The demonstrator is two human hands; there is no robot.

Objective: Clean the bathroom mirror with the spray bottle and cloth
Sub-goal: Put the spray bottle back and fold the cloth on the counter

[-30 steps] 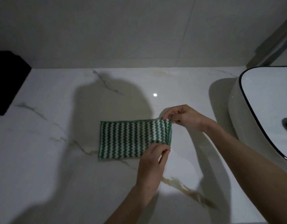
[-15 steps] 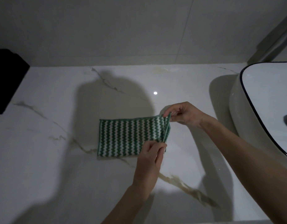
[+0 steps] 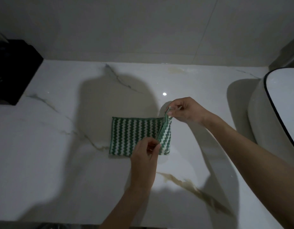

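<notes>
At nine o'clock a black box sits at the table's far left edge. At the centre lies the green-and-white zigzag cloth, flat except for its right end, which is raised off the marble. The left hand pinches that end's near corner, and at two o'clock from it the right hand pinches the far corner, both sets of fingers closed on fabric. The step looks like folding or opening the cloth; to do it well, keep both corners level, carry the end straight across toward nine o'clock, and match the edges before letting go. At three o'clock stands the basin, well apart from the cloth. No spray bottle or mirror shows, and no brand, label or writing can be read anywhere.
</notes>
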